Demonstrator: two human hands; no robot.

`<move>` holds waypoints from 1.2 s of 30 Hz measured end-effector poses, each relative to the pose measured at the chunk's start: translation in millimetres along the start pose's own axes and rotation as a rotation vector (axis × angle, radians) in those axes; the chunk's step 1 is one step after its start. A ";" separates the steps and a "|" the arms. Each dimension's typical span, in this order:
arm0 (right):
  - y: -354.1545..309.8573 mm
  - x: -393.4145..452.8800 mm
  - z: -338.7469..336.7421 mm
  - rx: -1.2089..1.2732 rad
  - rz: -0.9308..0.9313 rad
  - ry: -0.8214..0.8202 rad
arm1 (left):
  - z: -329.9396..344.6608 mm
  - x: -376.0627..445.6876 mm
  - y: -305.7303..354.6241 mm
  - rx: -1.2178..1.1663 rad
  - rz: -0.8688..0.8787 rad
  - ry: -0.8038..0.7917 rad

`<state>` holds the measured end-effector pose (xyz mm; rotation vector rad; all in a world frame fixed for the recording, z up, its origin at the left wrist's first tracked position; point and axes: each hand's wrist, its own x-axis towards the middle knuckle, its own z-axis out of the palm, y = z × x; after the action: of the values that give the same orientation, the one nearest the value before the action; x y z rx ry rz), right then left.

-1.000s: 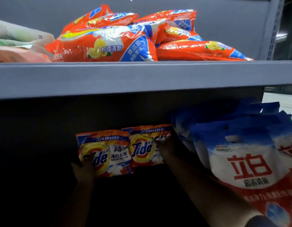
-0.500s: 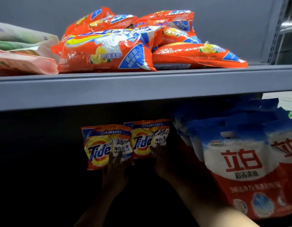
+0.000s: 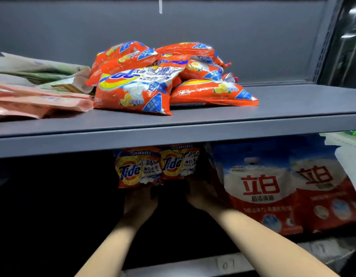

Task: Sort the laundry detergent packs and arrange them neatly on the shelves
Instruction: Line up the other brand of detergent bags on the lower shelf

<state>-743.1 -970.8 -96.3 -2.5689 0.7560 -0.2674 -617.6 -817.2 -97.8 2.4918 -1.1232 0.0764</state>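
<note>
Head view is looking at a grey upper shelf (image 3: pixel 233 124) and into the dark bay beneath it. Under that shelf, two orange Tide packs are standing upright side by side, touching — the left Tide pack (image 3: pixel 136 169) and the right Tide pack (image 3: pixel 178 163), their top edges hiding behind the shelf's front lip. The left hand (image 3: pixel 140 204) is reaching up under the shelf to the bottom of the left Tide pack, fingers meeting its lower edge; the shadow is hiding whether they are curling round it or only pressing. The right hand (image 3: pixel 202 194) is sitting at the lower right corner of the right Tide pack, and I cannot tell its grip either. Just to the right of that hand, still under the shelf, large red-and-white bags (image 3: pixel 261 188) with blue tops are standing in a row, the nearest one touching the right wrist. On top of the shelf, a loose heap of orange lemon packs (image 3: pixel 137 90) is lying flat near its middle, and flat pink and green pouches (image 3: pixel 33 96) are lying stacked at its left end — touching the heap.
</note>
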 end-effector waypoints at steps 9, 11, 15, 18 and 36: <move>-40.6 -106.1 -79.1 -0.133 -0.110 -0.007 | -79.7 -103.3 66.8 -0.002 -0.119 0.193; -51.5 -123.4 -103.5 -0.129 -0.176 0.087 | -105.2 -117.5 81.8 0.003 -0.057 0.300; -79.2 -152.3 -151.1 -0.046 -0.275 0.292 | -163.4 -132.7 109.8 -0.042 0.078 0.412; -97.3 -164.2 -178.6 0.017 -0.288 0.374 | -201.5 -128.8 121.4 -0.069 0.078 0.456; -89.3 -36.8 -276.7 0.242 -0.031 0.680 | -273.3 36.1 85.6 -0.102 -0.179 0.383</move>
<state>-815.8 -983.7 187.3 -2.2490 0.8406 -1.2019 -624.5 -789.0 189.4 2.3416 -0.7267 0.4145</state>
